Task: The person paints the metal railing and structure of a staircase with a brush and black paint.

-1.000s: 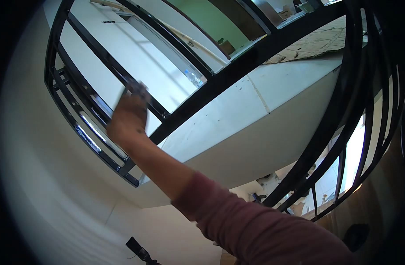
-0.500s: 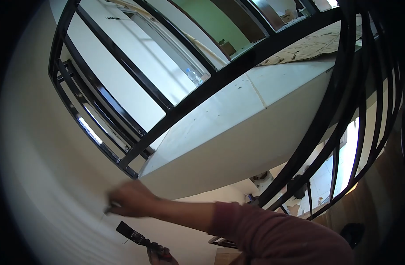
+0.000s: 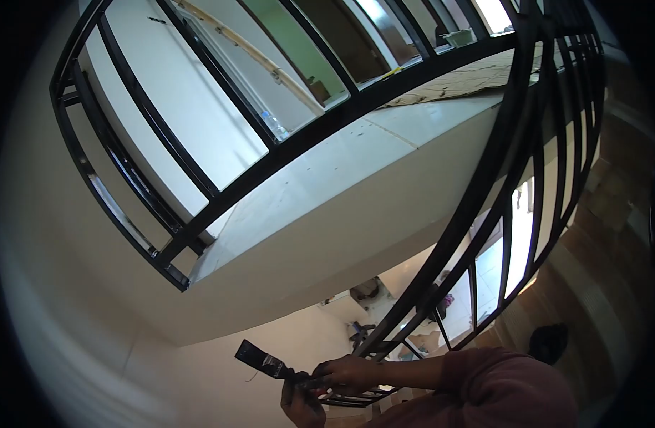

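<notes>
A paintbrush (image 3: 262,359) with a dark, blackened head points up and left near the bottom of the view. My left hand (image 3: 302,408) is closed round its handle from below. My right hand (image 3: 345,374), coming out of a maroon sleeve (image 3: 484,378), meets the left one at the handle. Its fingers are curled, and what they grip is partly hidden between the hands. A bit of red shows there. Above both hands runs a black metal railing (image 3: 270,158), fixed beside a pale landing edge (image 3: 320,170).
Cardboard (image 3: 456,87) lies on the tiled landing behind the bars. A plastic bottle (image 3: 274,125) and a long pale pole (image 3: 252,53) are there too. To the right, more curved railing (image 3: 477,189) descends beside brown steps (image 3: 591,307). A lower floor shows through the gap.
My right hand has come down and right from the wall to my left hand. The paintbrush and left hand sit further right in view. The camera's view has shifted.
</notes>
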The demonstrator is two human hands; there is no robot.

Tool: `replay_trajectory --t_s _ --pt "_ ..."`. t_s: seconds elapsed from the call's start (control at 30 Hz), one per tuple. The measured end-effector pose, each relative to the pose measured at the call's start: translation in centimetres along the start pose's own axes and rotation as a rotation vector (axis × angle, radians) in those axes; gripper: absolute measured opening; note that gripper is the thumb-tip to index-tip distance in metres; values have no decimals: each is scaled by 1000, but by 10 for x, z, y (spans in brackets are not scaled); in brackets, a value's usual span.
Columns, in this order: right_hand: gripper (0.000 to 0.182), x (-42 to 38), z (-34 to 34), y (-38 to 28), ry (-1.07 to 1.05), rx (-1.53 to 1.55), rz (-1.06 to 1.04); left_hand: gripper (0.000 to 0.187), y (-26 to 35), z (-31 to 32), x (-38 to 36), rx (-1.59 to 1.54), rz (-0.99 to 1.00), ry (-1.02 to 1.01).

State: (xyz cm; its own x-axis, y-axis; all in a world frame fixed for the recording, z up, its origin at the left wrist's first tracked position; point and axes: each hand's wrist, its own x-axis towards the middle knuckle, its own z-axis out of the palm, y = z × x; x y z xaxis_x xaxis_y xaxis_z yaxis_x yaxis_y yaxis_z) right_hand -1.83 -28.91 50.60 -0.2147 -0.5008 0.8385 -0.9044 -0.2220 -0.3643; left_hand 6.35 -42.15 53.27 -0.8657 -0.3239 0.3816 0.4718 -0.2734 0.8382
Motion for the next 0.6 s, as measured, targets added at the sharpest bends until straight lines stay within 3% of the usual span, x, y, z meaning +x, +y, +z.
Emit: replay_trajectory --t_s 0.13,0.23,0.3,0.37,0.4,0.43,0.47,0.5,0.6 --pt "44 -17 -4 -17 77 -7 169 29 -9 4 2 -46 -111 -41" --pt "47 -28 -11 -28 273 -52 109 32 -23 1 7 -129 -198 -128" --pt "49 -37 -26 -36 478 -44 207 34 -26 3 12 -73 -198 -176" --pt "79 -39 -56 -45 796 895 469 33 -31 9 10 -50 -210 -226" --pt "90 -27 -80 -68 850 994 73 33 -38 5 12 -22 -205 -263" --pt "90 -30 -98 -74 936 1257 -70 33 -39 12 11 -37 -216 -268" --pt "90 -31 -108 -83 990 1299 -157 36 -42 12 10 -1 -236 -293" --pt "88 -32 -116 -95 1110 1256 -98 35 -39 17 10 -30 -289 -357" --pt "85 -41 -120 -106 1207 1222 -88 34 -40 36 8 -120 -297 -443"
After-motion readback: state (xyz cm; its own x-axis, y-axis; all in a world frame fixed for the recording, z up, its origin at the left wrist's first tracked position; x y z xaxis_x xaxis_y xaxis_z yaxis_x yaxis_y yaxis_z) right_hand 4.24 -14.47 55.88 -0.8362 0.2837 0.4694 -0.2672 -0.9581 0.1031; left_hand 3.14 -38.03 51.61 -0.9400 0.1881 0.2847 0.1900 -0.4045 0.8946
